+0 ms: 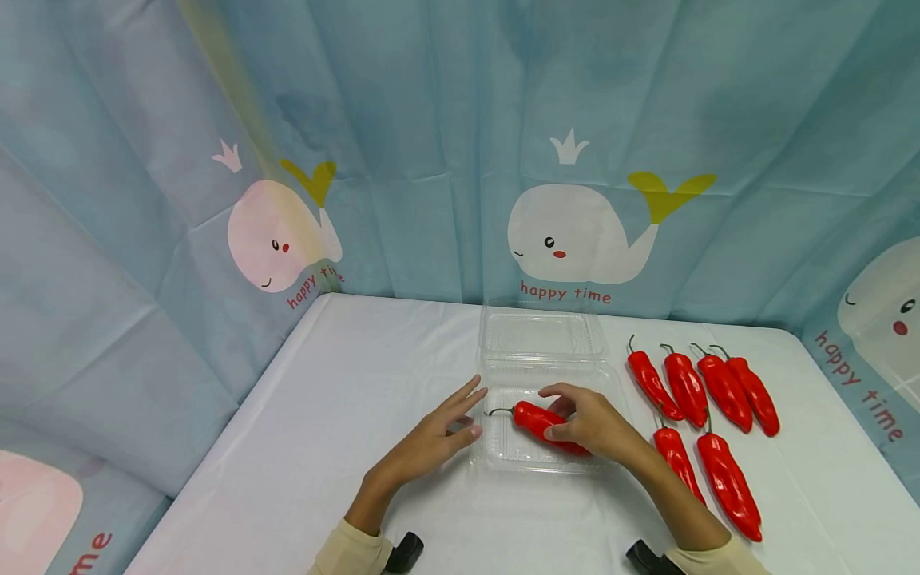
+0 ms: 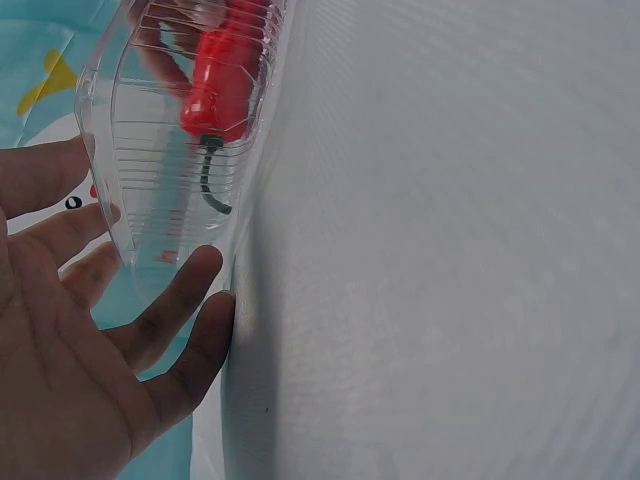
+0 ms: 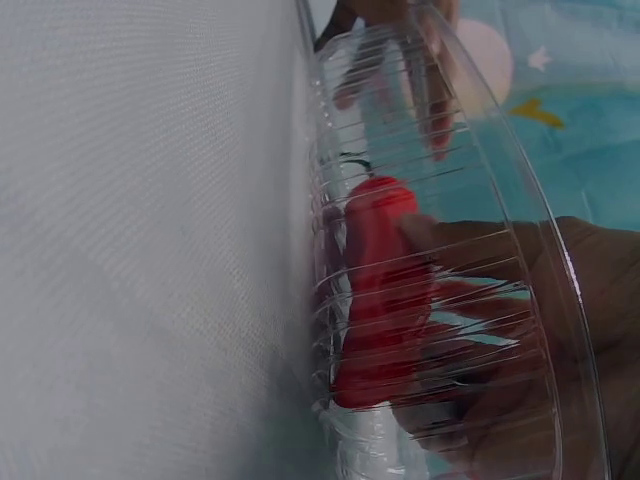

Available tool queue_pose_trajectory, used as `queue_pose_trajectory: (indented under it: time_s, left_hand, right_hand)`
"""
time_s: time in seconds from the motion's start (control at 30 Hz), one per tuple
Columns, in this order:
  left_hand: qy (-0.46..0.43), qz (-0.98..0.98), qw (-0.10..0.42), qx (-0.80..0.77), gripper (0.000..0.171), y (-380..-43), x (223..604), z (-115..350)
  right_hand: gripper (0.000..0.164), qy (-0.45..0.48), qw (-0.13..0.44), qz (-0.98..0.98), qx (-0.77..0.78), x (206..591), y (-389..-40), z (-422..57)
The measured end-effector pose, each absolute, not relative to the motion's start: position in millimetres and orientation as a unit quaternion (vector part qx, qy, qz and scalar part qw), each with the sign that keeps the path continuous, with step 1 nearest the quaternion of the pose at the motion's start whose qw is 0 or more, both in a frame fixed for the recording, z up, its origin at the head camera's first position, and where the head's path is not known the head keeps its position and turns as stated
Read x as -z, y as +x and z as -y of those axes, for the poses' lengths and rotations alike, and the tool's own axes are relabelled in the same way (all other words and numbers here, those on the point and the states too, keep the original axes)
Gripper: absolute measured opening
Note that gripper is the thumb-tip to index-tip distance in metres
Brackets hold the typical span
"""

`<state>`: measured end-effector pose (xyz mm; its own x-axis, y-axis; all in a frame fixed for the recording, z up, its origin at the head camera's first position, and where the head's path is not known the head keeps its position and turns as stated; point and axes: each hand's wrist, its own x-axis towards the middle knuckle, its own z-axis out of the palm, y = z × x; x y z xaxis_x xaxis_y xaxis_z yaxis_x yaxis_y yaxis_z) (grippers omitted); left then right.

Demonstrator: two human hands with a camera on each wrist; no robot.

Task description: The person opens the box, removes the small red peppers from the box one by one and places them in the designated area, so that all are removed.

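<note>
A clear plastic clamshell box (image 1: 503, 459) lies on the white table with its lid (image 1: 541, 334) folded back. My right hand (image 1: 585, 422) grips a red chili pepper (image 1: 535, 419) inside the box's tray; the pepper (image 3: 375, 290) shows through the ribbed wall (image 3: 330, 180). My left hand (image 1: 446, 431) rests open against the box's left edge, fingers straight. In the left wrist view its fingertips (image 2: 200, 270) touch the clear wall (image 2: 160, 170), with the pepper (image 2: 225, 80) and its dark stem behind it.
Several more red chili peppers (image 1: 700, 387) lie in a row to the right of the box, with two others (image 1: 726, 479) nearer me. A whale-print curtain (image 1: 575, 231) hangs behind the white table (image 1: 323, 415).
</note>
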<state>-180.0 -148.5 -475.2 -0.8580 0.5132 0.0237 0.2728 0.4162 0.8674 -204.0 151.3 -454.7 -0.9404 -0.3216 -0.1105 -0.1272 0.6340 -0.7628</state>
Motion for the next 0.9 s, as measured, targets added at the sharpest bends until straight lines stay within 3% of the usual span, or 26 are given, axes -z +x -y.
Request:
queue_pose_trajectory:
  time_s: [0.33,0.9]
  left_hand:
    - [0.234,-0.835,0.121,-0.484,0.062,-179.3,474.8,148.8]
    - [0.228,-0.834,0.122,-0.487,0.062,-178.2,474.7,148.3]
  right_hand:
    - [0.057,-0.118,0.133,-0.897,0.404,448.6,-198.6,-150.0]
    - [0.056,-0.093,0.108,-0.88,0.453,432.5,-193.7,-161.1]
